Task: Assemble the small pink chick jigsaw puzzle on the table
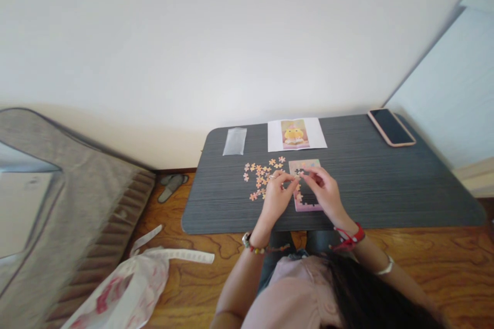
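A partly filled jigsaw puzzle [307, 207] lies in its pink frame near the front of the table, with pieces along its edges and a dark gap in the middle. My left hand [278, 194] reaches over its left side, thumb and forefinger pinched on a small puzzle piece [297, 178]. From the right, my right hand [324, 191] bends over the frame. Its fingertips are also closed in a pinch at a puzzle piece, close to the left fingertips; the fingers partly cover the pieces there. Loose puzzle pieces [259, 182] lie spread left of the frame, some behind my left hand.
Behind the puzzle lies a white sheet [275, 136] with a yellow character picture. A clear plastic bag [234, 142] is at the table's back left, a phone [392, 127] at the back right. Slippers [172, 186] and a plastic bag [144, 282] are on the floor at left.
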`<move>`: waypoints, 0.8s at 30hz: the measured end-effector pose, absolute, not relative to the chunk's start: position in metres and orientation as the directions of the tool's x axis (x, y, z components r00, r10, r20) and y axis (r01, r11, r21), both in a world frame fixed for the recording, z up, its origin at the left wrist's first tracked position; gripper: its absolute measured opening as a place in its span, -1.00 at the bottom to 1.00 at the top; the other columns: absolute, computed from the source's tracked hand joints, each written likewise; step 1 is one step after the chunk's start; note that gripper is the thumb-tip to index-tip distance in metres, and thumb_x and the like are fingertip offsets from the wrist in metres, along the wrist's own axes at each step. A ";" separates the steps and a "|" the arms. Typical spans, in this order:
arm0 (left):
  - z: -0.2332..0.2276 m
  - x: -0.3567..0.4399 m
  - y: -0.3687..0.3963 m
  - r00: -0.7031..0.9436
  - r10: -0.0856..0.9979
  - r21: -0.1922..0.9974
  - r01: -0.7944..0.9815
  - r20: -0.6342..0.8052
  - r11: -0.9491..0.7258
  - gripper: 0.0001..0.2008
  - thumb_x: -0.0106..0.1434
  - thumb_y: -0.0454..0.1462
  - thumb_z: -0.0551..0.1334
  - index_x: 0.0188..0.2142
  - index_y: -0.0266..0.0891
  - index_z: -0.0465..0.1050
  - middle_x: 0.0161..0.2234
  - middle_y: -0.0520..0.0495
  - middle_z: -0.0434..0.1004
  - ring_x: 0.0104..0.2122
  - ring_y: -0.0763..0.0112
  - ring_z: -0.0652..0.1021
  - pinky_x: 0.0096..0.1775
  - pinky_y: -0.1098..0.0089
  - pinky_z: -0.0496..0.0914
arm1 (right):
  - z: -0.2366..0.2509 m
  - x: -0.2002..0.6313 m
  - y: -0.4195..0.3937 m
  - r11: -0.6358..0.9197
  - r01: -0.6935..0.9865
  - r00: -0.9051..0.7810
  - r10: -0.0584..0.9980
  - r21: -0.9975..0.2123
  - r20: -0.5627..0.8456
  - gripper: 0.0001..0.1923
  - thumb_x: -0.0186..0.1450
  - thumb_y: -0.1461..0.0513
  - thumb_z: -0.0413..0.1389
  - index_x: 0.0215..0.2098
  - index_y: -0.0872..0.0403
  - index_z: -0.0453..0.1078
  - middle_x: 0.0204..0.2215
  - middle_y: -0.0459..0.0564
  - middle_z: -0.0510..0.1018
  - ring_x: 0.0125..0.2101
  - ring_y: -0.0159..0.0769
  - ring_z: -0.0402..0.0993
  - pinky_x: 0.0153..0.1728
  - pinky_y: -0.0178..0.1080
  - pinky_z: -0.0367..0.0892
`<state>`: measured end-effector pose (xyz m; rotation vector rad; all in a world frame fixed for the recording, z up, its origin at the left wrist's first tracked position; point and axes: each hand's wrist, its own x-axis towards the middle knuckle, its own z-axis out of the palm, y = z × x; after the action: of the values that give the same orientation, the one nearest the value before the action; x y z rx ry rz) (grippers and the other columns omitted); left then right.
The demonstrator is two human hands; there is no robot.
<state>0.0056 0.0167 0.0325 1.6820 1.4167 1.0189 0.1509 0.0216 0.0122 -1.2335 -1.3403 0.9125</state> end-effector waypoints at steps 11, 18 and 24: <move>0.028 0.006 0.037 0.308 0.949 0.812 0.535 0.072 -0.236 -0.91 0.16 -0.37 0.19 -0.46 -0.26 0.46 -0.44 0.02 0.40 -0.32 0.43 0.43 -0.19 0.39 0.30 | 0.007 0.193 0.038 0.638 0.579 -0.390 0.763 -0.507 0.515 -0.75 0.33 0.17 -0.05 -0.31 0.05 0.45 -0.41 0.01 0.40 -0.35 -0.31 0.39 -0.29 -0.26 0.34; 0.012 0.012 0.045 0.247 0.950 0.650 0.694 0.189 -0.310 -0.94 0.17 -0.34 0.20 -0.34 -0.25 0.45 -0.33 -0.04 0.36 -0.24 0.38 0.42 -0.12 0.35 0.32 | -0.006 0.197 0.050 0.596 0.640 -0.392 0.796 -0.485 0.461 -0.75 0.33 0.16 -0.05 -0.30 0.04 0.44 -0.38 0.01 0.42 -0.33 -0.29 0.40 -0.28 -0.25 0.35; 0.002 0.016 0.054 0.268 0.931 0.435 0.828 0.248 -0.354 -0.90 0.18 -0.35 0.19 -0.28 -0.23 0.42 -0.28 -0.06 0.33 -0.22 0.36 0.41 -0.14 0.34 0.35 | -0.019 0.195 0.070 0.550 0.631 -0.365 0.833 -0.547 0.416 -0.79 0.30 0.17 -0.01 -0.34 0.03 0.45 -0.39 0.00 0.42 -0.35 -0.29 0.41 -0.30 -0.24 0.36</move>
<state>0.0159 0.0539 0.0018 2.3177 1.6389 0.6907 0.1954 0.0698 -0.0193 -1.1729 -2.1168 0.3875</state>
